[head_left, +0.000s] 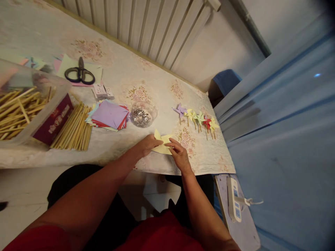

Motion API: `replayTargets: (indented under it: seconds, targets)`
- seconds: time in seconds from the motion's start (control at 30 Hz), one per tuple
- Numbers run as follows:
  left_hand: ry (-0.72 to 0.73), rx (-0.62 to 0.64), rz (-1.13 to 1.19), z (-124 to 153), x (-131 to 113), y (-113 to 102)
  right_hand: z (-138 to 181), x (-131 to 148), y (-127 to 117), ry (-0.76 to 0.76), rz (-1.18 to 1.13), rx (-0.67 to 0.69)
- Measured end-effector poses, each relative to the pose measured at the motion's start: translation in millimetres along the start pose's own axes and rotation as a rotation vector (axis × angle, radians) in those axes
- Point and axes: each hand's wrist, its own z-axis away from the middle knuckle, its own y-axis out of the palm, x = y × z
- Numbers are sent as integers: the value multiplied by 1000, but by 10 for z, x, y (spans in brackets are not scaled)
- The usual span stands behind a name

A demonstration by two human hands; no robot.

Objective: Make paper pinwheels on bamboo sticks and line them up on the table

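A pale yellow paper square (162, 143) lies on the table near its front edge, with one corner folded up. My left hand (148, 144) pinches its left side. My right hand (178, 152) pinches its right side with fingers curled onto the sheet. Both hands rest on the flowered tablecloth (125, 76). A row of finished paper pinwheels on sticks (197, 119) lies just beyond my right hand. A small clear bowl of shiny pins (142, 114) stands just beyond my left hand.
A stack of coloured paper squares (110, 115) and a bundle of wooden sticks (73, 128) lie to the left. A clear box (28, 104) holds more sticks. Black scissors (80, 72) lie further back. A power strip (234, 198) sits low on the right.
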Motion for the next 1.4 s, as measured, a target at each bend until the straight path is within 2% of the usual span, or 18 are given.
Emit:
replayTargets:
  seconds: [0.37, 0.57, 0.7, 0.87, 1.1, 1.4]
  targets:
    - [48, -4, -88, -21, 27, 9, -23, 53, 81, -18, -68, 10]
    - [80, 43, -102, -93, 137, -28, -41, 34, 134, 79, -85, -82]
    - [98, 24, -105, -141, 206, -60, -68, 29, 161, 160, -81, -145]
    - [87, 0, -103, -91, 142, -3, -81, 26, 176, 176, -41, -90]
    - [54, -45, -89, -53, 98, 40, -89, 8, 232, 190, 78, -187]
    - [30, -85, -168, -28, 76, 40, -101, 38, 262, 203, 177, -243]
